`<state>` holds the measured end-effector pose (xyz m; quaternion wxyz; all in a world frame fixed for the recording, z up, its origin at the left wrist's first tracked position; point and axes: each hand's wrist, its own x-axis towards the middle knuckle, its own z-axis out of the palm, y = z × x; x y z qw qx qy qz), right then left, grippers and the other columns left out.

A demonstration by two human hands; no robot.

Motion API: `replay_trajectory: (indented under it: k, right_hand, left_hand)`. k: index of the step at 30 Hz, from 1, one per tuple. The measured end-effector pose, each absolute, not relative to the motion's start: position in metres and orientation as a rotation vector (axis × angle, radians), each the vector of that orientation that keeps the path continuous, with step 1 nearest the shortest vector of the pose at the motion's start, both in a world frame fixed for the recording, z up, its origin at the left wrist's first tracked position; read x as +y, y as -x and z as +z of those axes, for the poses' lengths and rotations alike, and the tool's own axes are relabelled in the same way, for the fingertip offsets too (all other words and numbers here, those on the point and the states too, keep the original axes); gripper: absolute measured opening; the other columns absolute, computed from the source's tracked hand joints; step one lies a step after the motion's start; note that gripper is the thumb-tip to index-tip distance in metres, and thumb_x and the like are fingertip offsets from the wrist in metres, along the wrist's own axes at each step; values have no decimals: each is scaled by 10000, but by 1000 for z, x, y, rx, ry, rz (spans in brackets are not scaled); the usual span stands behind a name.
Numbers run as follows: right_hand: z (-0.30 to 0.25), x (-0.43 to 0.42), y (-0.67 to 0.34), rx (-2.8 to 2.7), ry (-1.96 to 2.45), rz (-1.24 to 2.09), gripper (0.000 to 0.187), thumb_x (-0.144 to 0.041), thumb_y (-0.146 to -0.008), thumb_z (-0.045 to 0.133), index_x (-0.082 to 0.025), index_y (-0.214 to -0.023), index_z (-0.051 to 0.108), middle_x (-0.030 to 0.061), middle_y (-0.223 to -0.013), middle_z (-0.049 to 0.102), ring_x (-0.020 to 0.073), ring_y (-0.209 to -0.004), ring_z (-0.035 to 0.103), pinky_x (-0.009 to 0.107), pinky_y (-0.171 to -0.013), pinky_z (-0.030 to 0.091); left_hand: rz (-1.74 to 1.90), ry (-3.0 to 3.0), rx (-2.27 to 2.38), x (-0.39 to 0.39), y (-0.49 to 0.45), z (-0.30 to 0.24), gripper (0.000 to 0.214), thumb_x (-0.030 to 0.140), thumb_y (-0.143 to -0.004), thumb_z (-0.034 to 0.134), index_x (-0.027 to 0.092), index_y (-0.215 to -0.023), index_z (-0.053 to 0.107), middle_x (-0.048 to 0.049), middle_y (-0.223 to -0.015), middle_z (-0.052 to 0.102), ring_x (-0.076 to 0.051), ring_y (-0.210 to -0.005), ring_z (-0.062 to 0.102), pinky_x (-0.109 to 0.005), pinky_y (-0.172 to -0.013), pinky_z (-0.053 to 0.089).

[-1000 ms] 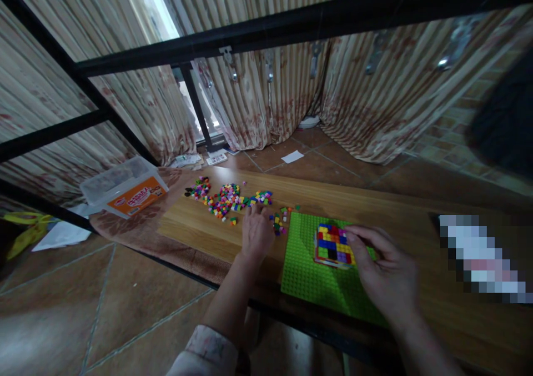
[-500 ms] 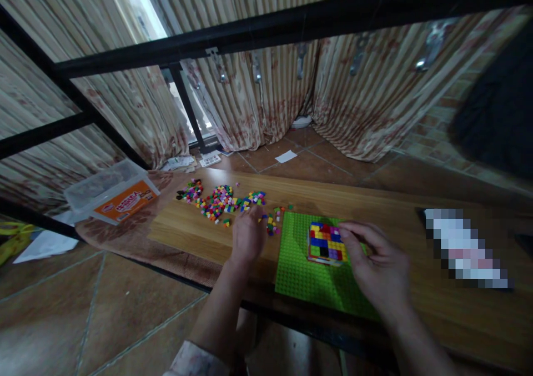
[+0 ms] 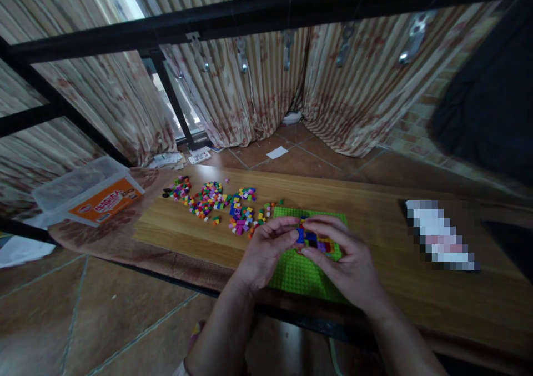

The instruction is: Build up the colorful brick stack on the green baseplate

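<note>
My left hand (image 3: 263,251) is closed in a pinch, thumb and forefinger on a small blue toy brick (image 3: 300,235). Opposite it, my right hand (image 3: 347,259) curls its thumb and fingers in to the same blue brick, its fingertips close to those of the left. Just below and behind the fingers is a block of multicoloured toy bricks (image 3: 322,245), partly covered by my right hand. That block rests on a green studded baseplate (image 3: 303,276). Left of the plate, loose toy bricks (image 3: 208,198) lie in heaps.
A wooden table (image 3: 387,298) carries everything. On its right lies a blurred-out flat object (image 3: 441,234). A clear plastic box with an orange label (image 3: 104,201) stands at the left on a brown cloth (image 3: 166,265). Behind are a dark metal frame (image 3: 250,18) and striped curtains (image 3: 266,93).
My left hand has come right from the loose bricks to the baseplate, bringing a blue brick. My right hand has moved left over the brick block. The view has shifted slightly.
</note>
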<state>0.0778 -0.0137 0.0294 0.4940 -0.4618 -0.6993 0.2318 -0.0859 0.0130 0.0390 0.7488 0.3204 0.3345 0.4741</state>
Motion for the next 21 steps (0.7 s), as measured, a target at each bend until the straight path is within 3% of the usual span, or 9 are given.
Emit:
replay_trajectory:
  k: [12, 21]
  right_hand:
    - [29, -14, -83, -1721, 1153, 525, 230, -319, -842, 673, -291, -1070, 681, 51, -1110, 636, 204, -1036, 622, 358, -892, 519]
    - [19, -5, -98, -1585, 1315, 366, 187, -354, -858, 638, -269, -1018, 685, 44, -1088, 637, 204, -1014, 619, 385, -899, 500]
  left_hand:
    - [1019, -708, 699, 12, 77, 37, 324, 227, -645, 829, 152, -945, 732, -51, -902, 727, -142, -811, 643, -268, -786, 470]
    - [1099, -845, 950, 17, 79, 29, 220, 245, -751, 717, 126, -935, 700, -54, -801, 707, -131, -684, 635, -287, -726, 501]
